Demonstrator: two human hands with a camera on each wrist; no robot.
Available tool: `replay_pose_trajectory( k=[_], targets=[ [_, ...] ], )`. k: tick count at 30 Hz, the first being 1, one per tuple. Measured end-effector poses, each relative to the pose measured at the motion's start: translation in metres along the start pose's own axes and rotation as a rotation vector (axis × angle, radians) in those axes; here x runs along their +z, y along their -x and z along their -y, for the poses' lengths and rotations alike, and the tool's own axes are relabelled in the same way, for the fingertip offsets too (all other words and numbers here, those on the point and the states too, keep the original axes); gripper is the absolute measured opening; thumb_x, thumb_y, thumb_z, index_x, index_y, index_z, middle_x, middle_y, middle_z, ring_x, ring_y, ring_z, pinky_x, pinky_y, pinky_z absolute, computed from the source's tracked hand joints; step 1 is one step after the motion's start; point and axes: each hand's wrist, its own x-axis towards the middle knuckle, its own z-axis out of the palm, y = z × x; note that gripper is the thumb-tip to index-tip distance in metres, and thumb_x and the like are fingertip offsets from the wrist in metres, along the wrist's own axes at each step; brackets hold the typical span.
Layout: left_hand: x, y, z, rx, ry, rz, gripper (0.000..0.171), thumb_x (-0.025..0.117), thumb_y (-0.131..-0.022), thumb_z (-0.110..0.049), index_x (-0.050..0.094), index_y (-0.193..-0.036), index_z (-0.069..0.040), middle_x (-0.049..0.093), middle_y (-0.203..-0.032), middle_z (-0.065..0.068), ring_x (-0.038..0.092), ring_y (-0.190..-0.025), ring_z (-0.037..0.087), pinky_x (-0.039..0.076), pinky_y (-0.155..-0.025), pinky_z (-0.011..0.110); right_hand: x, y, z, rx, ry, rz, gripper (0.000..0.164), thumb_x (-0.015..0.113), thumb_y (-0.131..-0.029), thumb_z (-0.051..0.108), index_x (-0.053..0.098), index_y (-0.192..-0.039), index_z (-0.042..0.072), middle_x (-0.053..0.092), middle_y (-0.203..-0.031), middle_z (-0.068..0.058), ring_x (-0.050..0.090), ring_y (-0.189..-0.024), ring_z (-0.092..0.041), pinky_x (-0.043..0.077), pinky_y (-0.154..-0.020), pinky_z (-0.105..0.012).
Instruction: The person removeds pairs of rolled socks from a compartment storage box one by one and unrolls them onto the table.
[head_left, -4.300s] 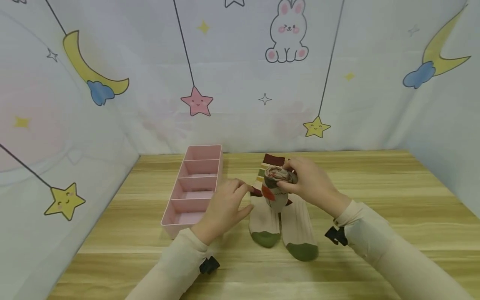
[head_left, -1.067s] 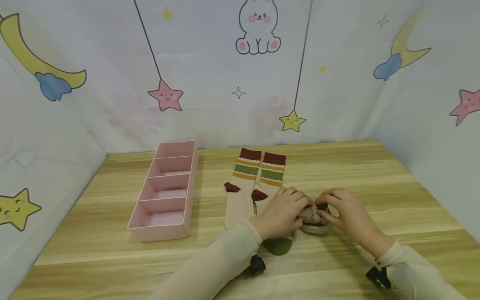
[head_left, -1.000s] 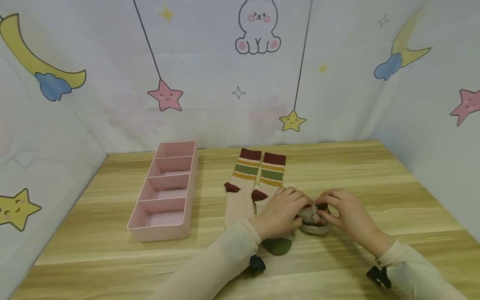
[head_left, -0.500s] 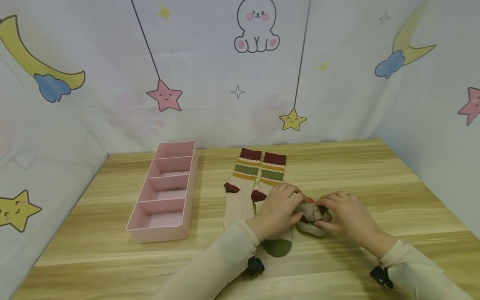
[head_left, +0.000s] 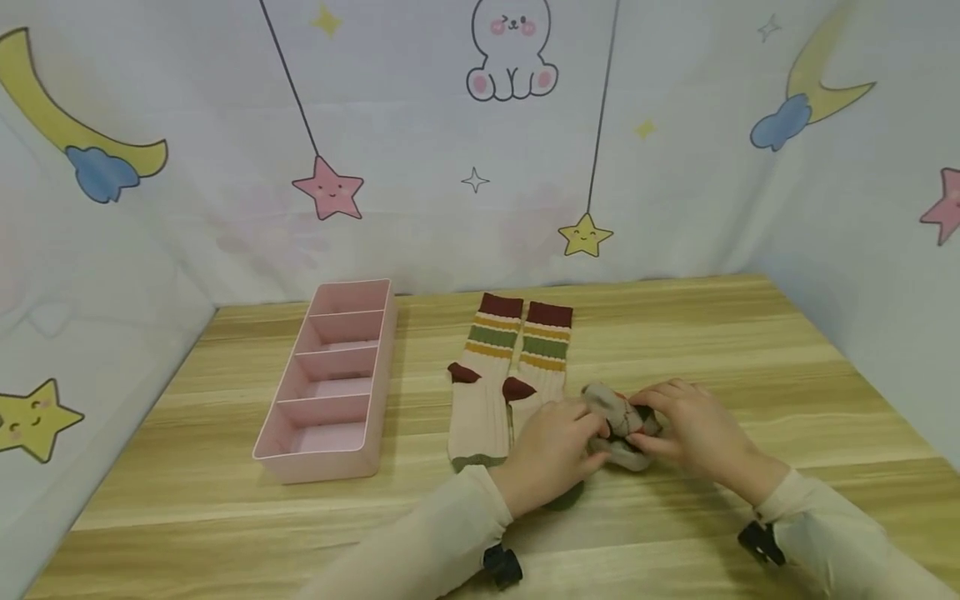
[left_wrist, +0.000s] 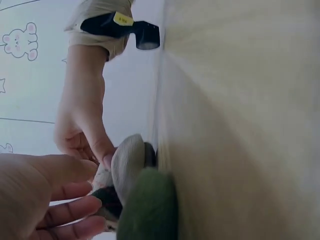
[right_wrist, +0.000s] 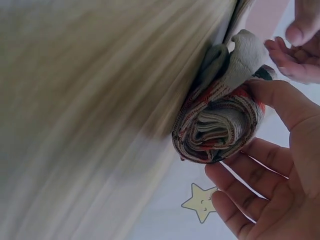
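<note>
A rolled-up pair of grey-beige socks (head_left: pixel 621 414) with red and dark patches sits on the table, its coiled layers (right_wrist: pixel 215 127) facing the right wrist camera. My right hand (head_left: pixel 697 429) grips the roll between thumb and fingers. Loose grey ends stick out on the roll's left side. Beside these ends is my left hand (head_left: pixel 551 454), fingers loosely bent and apart from the roll in the right wrist view. Two cream socks with striped cuffs (head_left: pixel 480 408) lie flat to the left. My left hand and forearm cover part of the nearer one; its green toe (left_wrist: pixel 150 205) shows in the left wrist view.
A pink box (head_left: pixel 322 468) with several compartments stands at the left of the wooden table (head_left: pixel 187 500). A white cloth backdrop (head_left: pixel 420 125) with printed stars and moons encloses the back and sides.
The sock roll has moved from above the flat socks to the table at their right. In the last half second my left hand has drawn back from it, baring a grey end.
</note>
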Motion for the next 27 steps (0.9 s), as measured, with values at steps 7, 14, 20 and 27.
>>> replay_pose_trajectory(
  k=[7,14,20,27],
  targets=[
    [0.008,0.008,-0.003,0.023,-0.061,0.049,0.020,0.071,-0.085,-0.039,0.073,-0.097,-0.024,0.066,-0.093,-0.011,0.061,-0.088,0.005,0.043,-0.070,0.018,-0.003,-0.005,0.002,-0.009,-0.049,0.036,0.037,0.081,-0.074,0.030,0.071,-0.102,0.009,0.072,-0.095,-0.004,0.065,-0.088,-0.024,0.053,-0.076,-0.046],
    [0.016,0.012,-0.002,0.058,-0.090,0.126,0.019,0.069,-0.087,-0.038,0.075,-0.101,-0.027,0.064,-0.097,-0.010,0.058,-0.091,0.007,0.041,-0.074,0.019,-0.006,-0.012,0.006,0.014,0.036,0.087,0.039,0.079,-0.076,0.035,0.071,-0.102,0.006,0.071,-0.097,-0.008,0.063,-0.093,-0.029,0.049,-0.083,-0.052],
    [0.017,0.012,-0.001,0.075,-0.086,0.126,0.017,0.067,-0.088,-0.036,0.074,-0.101,-0.028,0.064,-0.099,-0.011,0.056,-0.093,0.007,0.041,-0.077,0.020,-0.008,-0.021,0.006,0.007,0.106,0.059,0.040,0.080,-0.075,0.035,0.071,-0.100,0.005,0.070,-0.097,-0.011,0.061,-0.093,-0.031,0.046,-0.084,-0.057],
    [0.019,0.012,-0.001,0.070,-0.079,0.123,0.015,0.066,-0.089,-0.036,0.074,-0.099,-0.029,0.064,-0.097,-0.011,0.055,-0.091,0.006,0.040,-0.076,0.019,-0.008,-0.028,0.002,-0.053,0.117,-0.002,0.034,0.079,-0.076,0.028,0.071,-0.102,0.007,0.070,-0.096,-0.008,0.061,-0.091,-0.029,0.047,-0.079,-0.048]
  ],
)
